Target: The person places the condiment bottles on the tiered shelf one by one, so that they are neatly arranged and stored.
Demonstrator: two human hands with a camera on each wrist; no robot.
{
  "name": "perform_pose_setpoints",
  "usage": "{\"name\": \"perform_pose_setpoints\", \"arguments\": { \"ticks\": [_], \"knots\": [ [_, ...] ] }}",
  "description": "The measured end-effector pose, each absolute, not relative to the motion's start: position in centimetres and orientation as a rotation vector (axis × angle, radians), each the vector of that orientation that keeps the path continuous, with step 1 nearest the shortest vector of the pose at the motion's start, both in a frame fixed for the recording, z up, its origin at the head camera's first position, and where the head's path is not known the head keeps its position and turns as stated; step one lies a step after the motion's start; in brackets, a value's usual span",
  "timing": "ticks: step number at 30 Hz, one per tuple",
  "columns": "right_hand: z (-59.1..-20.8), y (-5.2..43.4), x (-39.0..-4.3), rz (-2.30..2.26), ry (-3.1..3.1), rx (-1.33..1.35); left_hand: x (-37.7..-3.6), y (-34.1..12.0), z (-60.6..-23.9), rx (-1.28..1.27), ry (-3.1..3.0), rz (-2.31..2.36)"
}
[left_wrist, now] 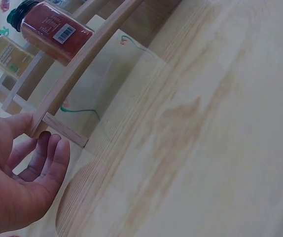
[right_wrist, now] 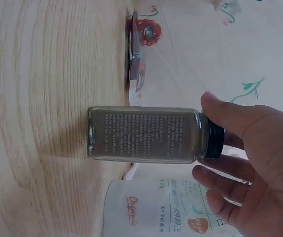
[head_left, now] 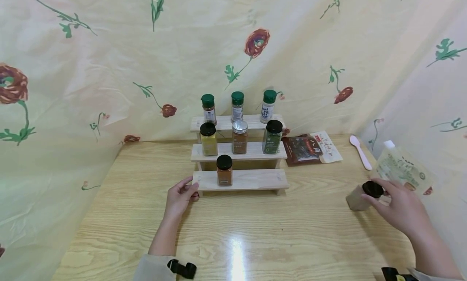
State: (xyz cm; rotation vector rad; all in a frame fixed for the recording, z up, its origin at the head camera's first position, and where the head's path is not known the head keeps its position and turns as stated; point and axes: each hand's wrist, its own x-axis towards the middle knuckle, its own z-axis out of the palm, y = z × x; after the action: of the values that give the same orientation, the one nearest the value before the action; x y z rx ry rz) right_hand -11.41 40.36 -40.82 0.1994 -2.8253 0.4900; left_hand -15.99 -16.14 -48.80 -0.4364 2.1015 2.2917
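- Table [head_left: 292, 240]: wood, with flowered cloth [head_left: 109, 70] hung behind and at both sides
- Rack [head_left: 240, 180]: three wooden steps at 12 o'clock on the table, seven jars on them; one jar [head_left: 224, 170] stands alone on the lowest step
- Pouch [head_left: 403, 169]: lies at 3 o'clock, just behind the right hand
- Packet [head_left: 310, 148] and spoon [head_left: 359, 151]: between rack and pouch
- Right hand [head_left: 399, 206]: fingers curled on the black cap of the grey jar [head_left: 359, 196]
- Grey jar: upright on the table at 3 o'clock, well apart from the rack
- Left hand [head_left: 180, 198]: fingers loose, thumb on the lowest step's left end, holding nothing
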Motion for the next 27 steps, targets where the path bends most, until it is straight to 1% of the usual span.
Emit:
{"name": "perform_pose_setpoints", "arguments": {
  "ticks": [7,16,21,27],
  "knots": [
    [-41.2,40.5,-12.1,0.466,-2.753,0.298,-16.0,-16.2,-48.8,-0.448,2.093,2.297],
    [-42.1,40.5,-12.3,0.516,-2.670,0.309,-16.0,-16.2,-48.9,-0.433,2.111,2.281],
    [-42.2,39.7,-12.7,0.495,-2.618,0.360,-16.0,-16.2,-48.9,-0.441,2.110,2.283],
    [-41.6,38.0,-13.5,0.515,-2.610,0.408,-16.0,-16.1,-48.8,-0.441,2.109,2.289]
  ]
}}
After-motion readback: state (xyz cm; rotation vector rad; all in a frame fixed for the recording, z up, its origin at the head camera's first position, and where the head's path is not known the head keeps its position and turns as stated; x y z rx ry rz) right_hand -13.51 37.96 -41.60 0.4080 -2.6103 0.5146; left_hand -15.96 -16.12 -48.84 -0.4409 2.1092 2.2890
